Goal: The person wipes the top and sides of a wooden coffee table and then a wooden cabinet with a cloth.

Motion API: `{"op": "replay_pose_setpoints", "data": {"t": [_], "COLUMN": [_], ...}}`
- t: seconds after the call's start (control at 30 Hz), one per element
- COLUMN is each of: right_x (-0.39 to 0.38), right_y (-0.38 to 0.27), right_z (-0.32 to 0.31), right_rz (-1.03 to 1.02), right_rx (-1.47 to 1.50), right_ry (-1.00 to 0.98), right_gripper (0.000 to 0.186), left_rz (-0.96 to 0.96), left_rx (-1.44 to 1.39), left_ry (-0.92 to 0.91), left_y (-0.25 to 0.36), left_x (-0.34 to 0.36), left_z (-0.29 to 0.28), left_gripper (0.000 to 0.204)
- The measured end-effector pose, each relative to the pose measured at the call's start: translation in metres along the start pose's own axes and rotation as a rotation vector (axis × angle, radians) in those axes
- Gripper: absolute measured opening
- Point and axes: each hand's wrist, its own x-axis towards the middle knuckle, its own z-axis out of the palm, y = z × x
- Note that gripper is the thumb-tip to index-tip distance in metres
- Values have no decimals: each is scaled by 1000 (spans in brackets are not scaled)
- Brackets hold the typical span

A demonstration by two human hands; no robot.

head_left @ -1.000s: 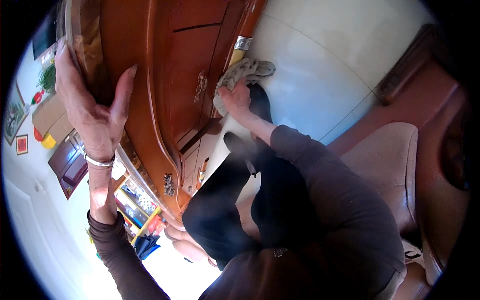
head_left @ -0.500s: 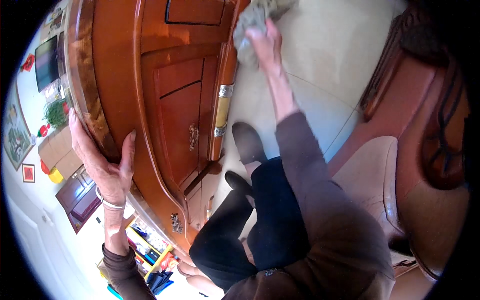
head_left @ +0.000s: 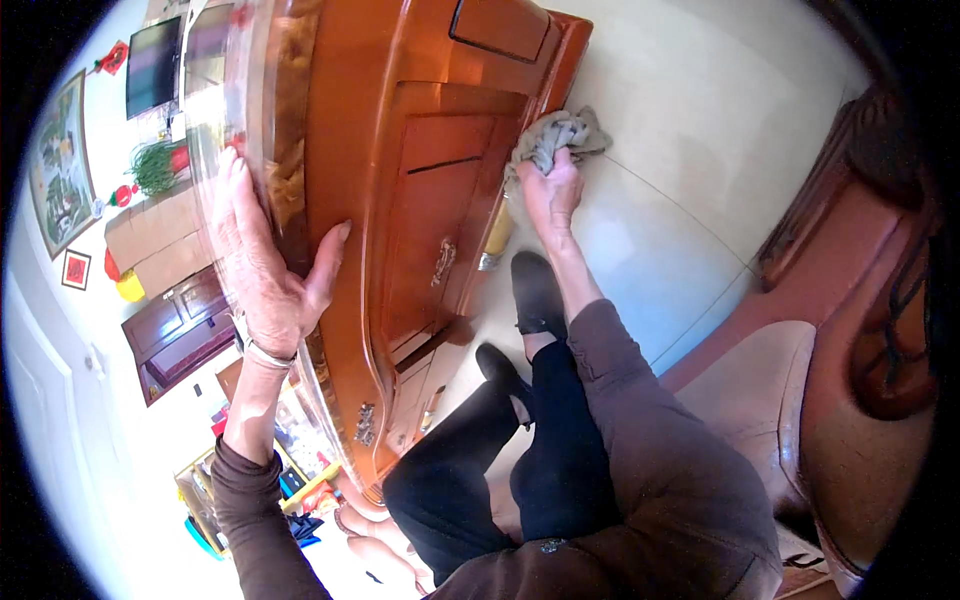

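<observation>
A crumpled grey cloth (head_left: 562, 138) is gripped in my right hand (head_left: 552, 200), pressed against the side edge of a reddish-brown wooden cabinet (head_left: 420, 190). The cloth covers the upper part of a gold-coloured corner column (head_left: 497, 235) on that cabinet. My left hand (head_left: 268, 265) rests on the edge of the cabinet's top, its fingers stretched out over the clear covering and its thumb apart on the wood. Nothing is held in it. An ornate metal handle (head_left: 443, 262) sits on the cabinet door.
A brown leather-and-wood armchair (head_left: 745, 400) stands close on the right. Pale floor tiles (head_left: 690, 150) lie between it and the cabinet. My black shoes (head_left: 538, 295) are on the floor near the cabinet's foot. A white door (head_left: 45, 350) and a television (head_left: 153, 68) appear at the left.
My right hand has drawn the cloth nearer along the cabinet's edge, down onto the column. The view has shifted, and my left hand still rests on the cabinet top.
</observation>
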Motion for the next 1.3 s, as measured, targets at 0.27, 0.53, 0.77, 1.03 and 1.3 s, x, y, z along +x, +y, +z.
{"op": "replay_pose_setpoints", "data": {"t": [0.27,0.53,0.77,1.03,1.3], "right_x": [-9,-5,-62,-105,-153], "right_y": [-79,-52,-93,-68,-7], "right_z": [5,-3,5,25,33], "right_rz": [-1173,-791,-1084,-1223,-1333], "right_rx": [70,133,-66,-188,-179], "right_ry": [183,74,225,224,-78], "right_gripper": [43,33,28,16,8], "left_rz": [37,87,115,121,116], "left_rx": [55,19,21,37,-50], "left_ry": [5,33,70,50,70], "left_y": [1,1,1,10,9], "left_x": [4,8,11,17,15], "left_z": [-2,-1,0,1,6], "left_gripper": [87,88,89,87,84]}}
